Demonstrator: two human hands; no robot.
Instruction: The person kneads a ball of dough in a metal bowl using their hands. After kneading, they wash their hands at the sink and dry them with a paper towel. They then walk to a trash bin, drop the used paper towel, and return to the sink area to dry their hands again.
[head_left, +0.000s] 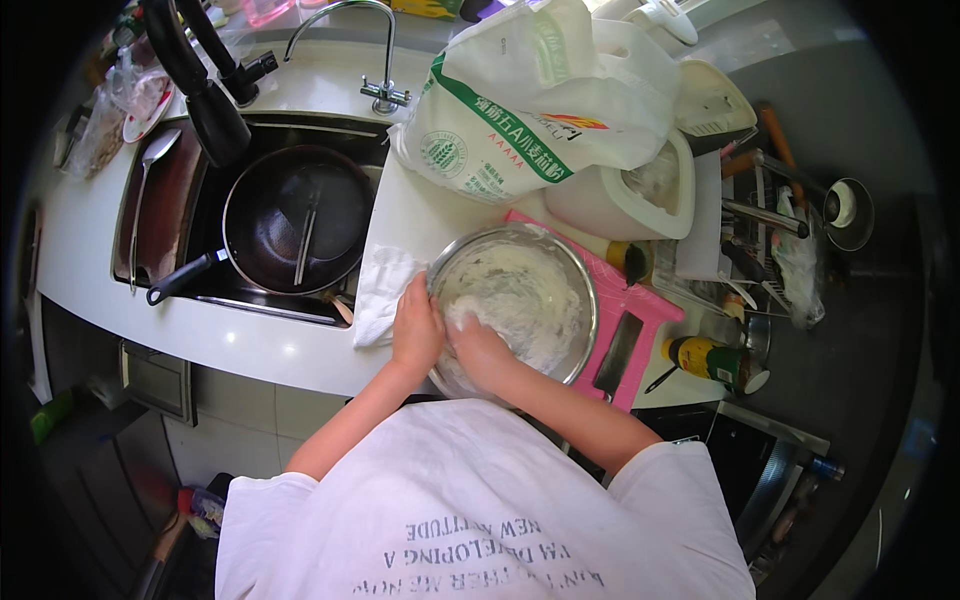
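Note:
A round stainless steel bowl (592, 300) with white flour or dough (525, 285) spread over its inside stands at the counter's front edge, partly on a pink mat. My left hand (418, 322) grips the left side of the bowl's rim. Inside the bowl, at its lower left, my right hand (480, 349) is in the flour; its fingertips are blurred and partly hidden. Behind the bowl rises a large white and green flour bag (510, 127). A cleaver (621, 352) lies on the pink mat (651, 304) to the right of the bowl.
At the left, the sink (262, 311) holds a black frying pan (300, 217) with chopsticks in it. A ladle (142, 195) lies along the sink's left side. White paper towel (386, 292) is beside the bowl. A jar (709, 360) and a dish rack (757, 187) are at the right.

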